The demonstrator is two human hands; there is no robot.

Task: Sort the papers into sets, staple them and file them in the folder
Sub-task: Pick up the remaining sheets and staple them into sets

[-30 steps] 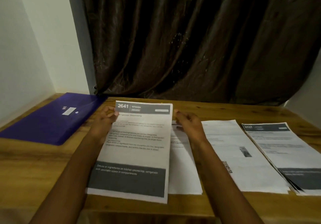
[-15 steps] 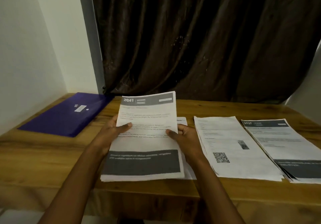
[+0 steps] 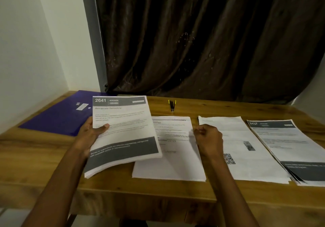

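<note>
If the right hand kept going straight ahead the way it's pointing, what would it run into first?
The right hand, loosely curled, points left over the middle paper pile. Going on, it would probably first meet the 2641 set that the left hand holds, though depth is unclear.

The wooden bench (image 3: 52,156) carries a purple folder (image 3: 58,117) at the far left, a small stapler (image 3: 172,105) at the far middle, and three paper piles: middle (image 3: 168,167), right (image 3: 246,167), far right (image 3: 288,147).

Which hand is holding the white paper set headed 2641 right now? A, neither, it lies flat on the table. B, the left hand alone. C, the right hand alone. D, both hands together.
B: the left hand grips the white 2641 paper set by its left edge, while the right hand is off it, curled.
</note>
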